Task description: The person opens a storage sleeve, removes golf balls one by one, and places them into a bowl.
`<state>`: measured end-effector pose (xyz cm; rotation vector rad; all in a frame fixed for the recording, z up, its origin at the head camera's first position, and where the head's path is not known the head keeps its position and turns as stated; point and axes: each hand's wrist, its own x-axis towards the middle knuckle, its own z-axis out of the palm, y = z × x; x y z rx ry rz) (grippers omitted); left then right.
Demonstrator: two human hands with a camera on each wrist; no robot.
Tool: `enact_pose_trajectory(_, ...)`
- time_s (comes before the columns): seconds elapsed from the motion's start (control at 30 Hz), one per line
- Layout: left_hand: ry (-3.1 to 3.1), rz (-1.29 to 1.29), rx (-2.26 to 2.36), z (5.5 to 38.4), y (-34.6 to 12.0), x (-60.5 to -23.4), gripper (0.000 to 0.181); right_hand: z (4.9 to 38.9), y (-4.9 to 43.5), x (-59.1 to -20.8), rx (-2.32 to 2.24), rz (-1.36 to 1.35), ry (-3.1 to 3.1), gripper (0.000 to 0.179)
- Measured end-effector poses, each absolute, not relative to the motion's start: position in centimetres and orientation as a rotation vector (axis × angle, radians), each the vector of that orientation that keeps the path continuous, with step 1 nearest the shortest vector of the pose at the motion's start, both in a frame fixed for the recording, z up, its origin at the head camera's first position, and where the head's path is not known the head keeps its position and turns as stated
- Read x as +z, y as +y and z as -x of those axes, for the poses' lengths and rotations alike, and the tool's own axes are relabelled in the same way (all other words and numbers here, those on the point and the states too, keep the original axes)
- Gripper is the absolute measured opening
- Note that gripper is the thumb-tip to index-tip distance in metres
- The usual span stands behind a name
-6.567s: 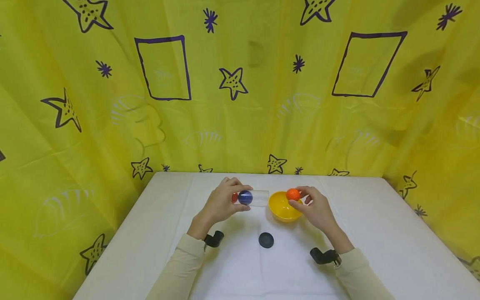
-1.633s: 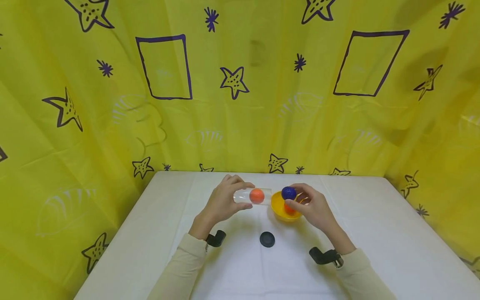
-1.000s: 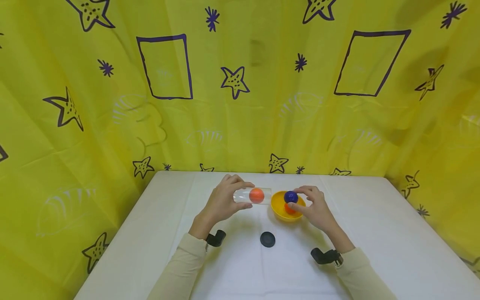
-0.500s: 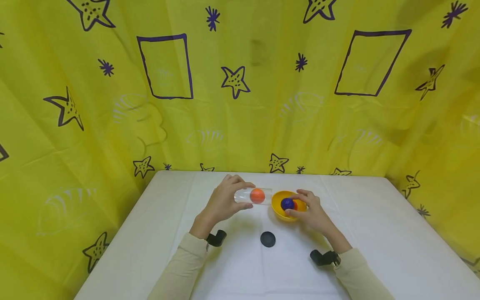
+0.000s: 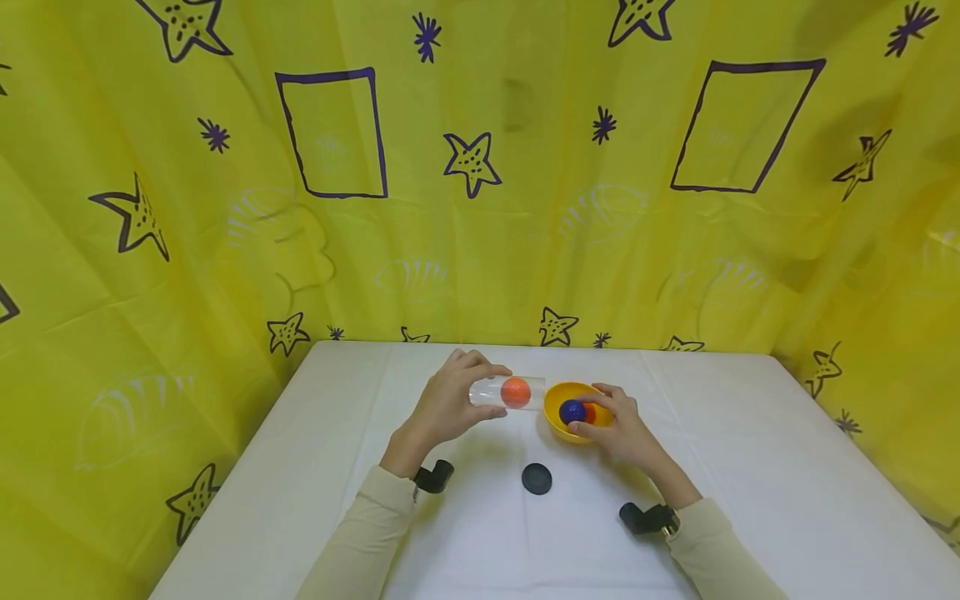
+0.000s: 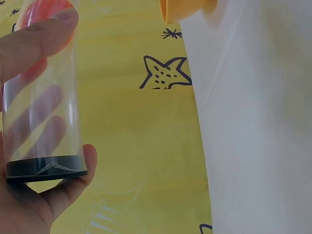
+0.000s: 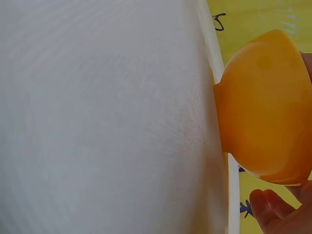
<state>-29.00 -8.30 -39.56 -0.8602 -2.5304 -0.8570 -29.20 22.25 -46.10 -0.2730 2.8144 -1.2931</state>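
My left hand (image 5: pixel 442 404) grips a clear plastic tube (image 5: pixel 536 394), held sideways over the table with its right end by the bowl. Inside the tube sits an orange-red ball (image 5: pixel 516 392). In the left wrist view, a black cap (image 6: pixel 46 166) closes the tube's near end, and fingers show through the wall. My right hand (image 5: pixel 621 427) pinches a dark blue ball (image 5: pixel 572 411) between thumb and fingers, low inside the yellow bowl (image 5: pixel 555 397). Beside it an orange ball (image 5: pixel 590 414) lies in the bowl, partly hidden by the fingers. The right wrist view shows only the bowl's outside (image 7: pixel 268 112).
A round black lid (image 5: pixel 536 479) lies on the white tabletop (image 5: pixel 480 542) in front of the bowl. Behind the table hangs a yellow curtain (image 5: pixel 420 233) with drawn stars. Black wrist cameras sit on both wrists.
Earlier the right hand held an orange ball at the bowl; that ball now lies in it. The blue ball, formerly in the tube, has been lowered into the bowl. The tube stays nearly still.
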Motion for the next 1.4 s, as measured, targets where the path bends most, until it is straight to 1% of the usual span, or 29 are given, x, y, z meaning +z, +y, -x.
enact_pose_trajectory(0.3,-2.526,0.859,-0.849,29.0,-8.3,-39.6,0.048,29.2,22.3,-46.1,-1.290,0.261,2.805,0.056)
enact_pose_trajectory(0.53,-2.544,0.858,-0.819,28.9,-8.3,-39.3,0.048,29.1,22.3,-46.1,-1.333,0.268,2.811,0.042)
enact_pose_trajectory(0.87,-2.556,0.845,-0.828,29.0,-8.3,-39.4,0.047,28.8,22.3,-45.1,-1.370,0.308,2.855,0.036)
enact_pose_trajectory(1.03,-2.556,0.851,-0.842,28.9,-8.2,-39.3,0.047,28.7,22.1,-44.3,-1.391,0.354,2.897,0.036)
enact_pose_trajectory(1.27,-2.552,0.868,-0.845,28.7,-8.2,-39.2,0.047,28.3,21.5,-43.4,-1.388,0.378,2.950,0.040)
enact_pose_trajectory(1.4,-2.534,0.880,-0.847,28.6,-8.2,-39.2,0.048,27.9,21.1,-42.7,-1.398,0.464,2.942,0.038)
